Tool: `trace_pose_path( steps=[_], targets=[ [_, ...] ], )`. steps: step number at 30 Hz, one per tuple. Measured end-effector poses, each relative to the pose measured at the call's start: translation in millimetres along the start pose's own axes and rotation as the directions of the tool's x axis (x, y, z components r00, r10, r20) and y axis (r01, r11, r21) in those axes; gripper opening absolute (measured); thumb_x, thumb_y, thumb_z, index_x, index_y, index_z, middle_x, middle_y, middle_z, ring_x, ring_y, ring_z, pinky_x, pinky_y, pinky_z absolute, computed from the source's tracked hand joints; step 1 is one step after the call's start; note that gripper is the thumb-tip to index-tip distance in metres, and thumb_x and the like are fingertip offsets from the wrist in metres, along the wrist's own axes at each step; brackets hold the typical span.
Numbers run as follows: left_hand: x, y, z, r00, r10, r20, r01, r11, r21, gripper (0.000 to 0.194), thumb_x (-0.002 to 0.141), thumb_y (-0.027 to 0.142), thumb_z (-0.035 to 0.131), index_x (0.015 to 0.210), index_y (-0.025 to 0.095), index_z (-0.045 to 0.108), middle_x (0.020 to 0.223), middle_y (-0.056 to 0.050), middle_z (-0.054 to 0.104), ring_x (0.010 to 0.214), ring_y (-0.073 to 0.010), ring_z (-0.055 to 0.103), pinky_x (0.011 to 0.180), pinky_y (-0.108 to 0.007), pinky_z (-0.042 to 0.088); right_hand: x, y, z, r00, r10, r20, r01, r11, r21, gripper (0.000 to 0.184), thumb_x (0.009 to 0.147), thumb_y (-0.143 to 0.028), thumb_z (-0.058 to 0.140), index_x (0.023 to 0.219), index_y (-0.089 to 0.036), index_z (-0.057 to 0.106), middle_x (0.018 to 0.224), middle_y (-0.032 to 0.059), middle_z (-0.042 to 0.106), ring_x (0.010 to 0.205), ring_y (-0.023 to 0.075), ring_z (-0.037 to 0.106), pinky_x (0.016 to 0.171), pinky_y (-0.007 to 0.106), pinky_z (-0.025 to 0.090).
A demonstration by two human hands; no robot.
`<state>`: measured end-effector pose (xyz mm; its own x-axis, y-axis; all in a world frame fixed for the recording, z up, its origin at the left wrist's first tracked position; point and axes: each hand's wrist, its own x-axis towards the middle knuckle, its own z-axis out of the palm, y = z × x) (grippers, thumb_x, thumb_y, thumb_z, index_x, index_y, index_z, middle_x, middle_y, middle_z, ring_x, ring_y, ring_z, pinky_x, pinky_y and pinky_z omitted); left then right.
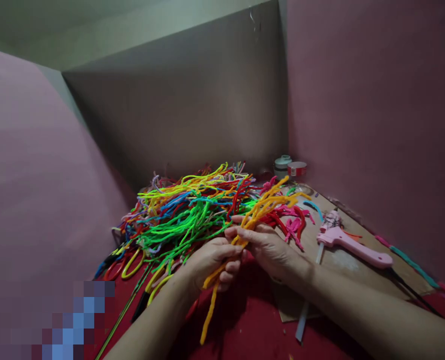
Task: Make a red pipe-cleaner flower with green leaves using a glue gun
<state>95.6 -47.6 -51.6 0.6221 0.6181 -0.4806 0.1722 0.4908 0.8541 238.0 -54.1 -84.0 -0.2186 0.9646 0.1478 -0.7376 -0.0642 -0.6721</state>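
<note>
A bunch of orange pipe cleaners (262,207) runs through both hands, its upper ends fanning out to the right and its lower ends hanging below. My left hand (216,257) is closed round the lower part of the bunch. Just above it, my right hand (262,240) grips the same strands between thumb and fingers. Behind the hands lies a large heap of pipe cleaners in green (192,220), yellow, blue, red and other colours. Pink and red pieces (295,222) lie to the right of the bunch.
On a board (342,270) at the right rests a pink glue gun (357,245) with a clear glue stick (302,320) and a black cord. Yellow-handled scissors (132,265) lie at the left on the red cloth (245,320). A jar (282,164) and a red-white tape roll (297,169) stand behind.
</note>
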Motion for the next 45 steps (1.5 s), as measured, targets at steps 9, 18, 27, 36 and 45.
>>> trace_pose_path(
  steps=[9,18,27,36,45],
  targets=[
    [-9,-8,-6.1,0.997,0.053,0.054,-0.048,0.996,-0.076,0.020,0.081,0.036,0.056,0.080,0.020,0.045,0.048,0.012,0.019,0.036,-0.0018,0.006,0.030,-0.013,0.012,12,-3,-6,0.998,0.023,-0.055,-0.016,0.993,0.120,0.019,0.069,-0.030,0.069,0.075,-0.013,0.063,0.057,0.0028,0.066,0.059,0.0180,0.063,0.057,0.029,0.048],
    [-29,5,-26.3,0.992,0.118,-0.055,-0.086,0.911,0.404,0.027,0.082,0.046,0.049,0.087,0.019,0.046,0.054,0.010,0.024,0.043,-0.0049,0.015,0.036,-0.017,0.013,20,-9,-18,0.999,-0.028,-0.034,0.034,0.978,0.205,0.008,0.075,-0.023,0.065,0.075,-0.016,0.062,0.071,0.0049,0.072,0.079,0.0218,0.068,0.080,0.041,0.049],
    [-28,9,-21.9,0.871,0.482,-0.091,-0.150,0.438,0.886,0.017,0.081,0.032,0.050,0.086,0.016,0.053,0.072,0.004,0.048,0.064,-0.0104,0.042,0.057,-0.021,0.034,6,-2,-4,0.995,-0.049,0.087,0.039,0.992,0.120,0.009,0.073,-0.023,0.068,0.080,-0.018,0.067,0.085,0.0037,0.073,0.091,0.0199,0.065,0.090,0.039,0.044],
    [-17,-7,-17.3,0.702,0.712,0.004,-0.063,0.056,0.996,0.026,0.090,0.025,0.033,0.097,0.018,0.057,0.080,-0.003,0.061,0.066,-0.0122,0.053,0.060,-0.021,0.039,4,2,-2,0.989,-0.101,0.107,0.099,0.995,0.021,0.010,0.075,-0.021,0.065,0.083,-0.017,0.068,0.082,0.0045,0.072,0.083,0.0190,0.066,0.087,0.040,0.046],
    [-16,-14,-22.0,0.613,0.765,0.195,0.222,-0.404,0.887,0.025,0.087,0.011,0.034,0.095,0.017,0.057,0.075,-0.004,0.062,0.063,-0.0155,0.057,0.052,-0.023,0.037,3,-3,-1,0.992,-0.100,0.074,0.100,0.995,0.006,0.014,0.073,-0.020,0.065,0.087,-0.019,0.066,0.075,0.0019,0.070,0.075,0.0170,0.066,0.080,0.037,0.048]
  ],
)
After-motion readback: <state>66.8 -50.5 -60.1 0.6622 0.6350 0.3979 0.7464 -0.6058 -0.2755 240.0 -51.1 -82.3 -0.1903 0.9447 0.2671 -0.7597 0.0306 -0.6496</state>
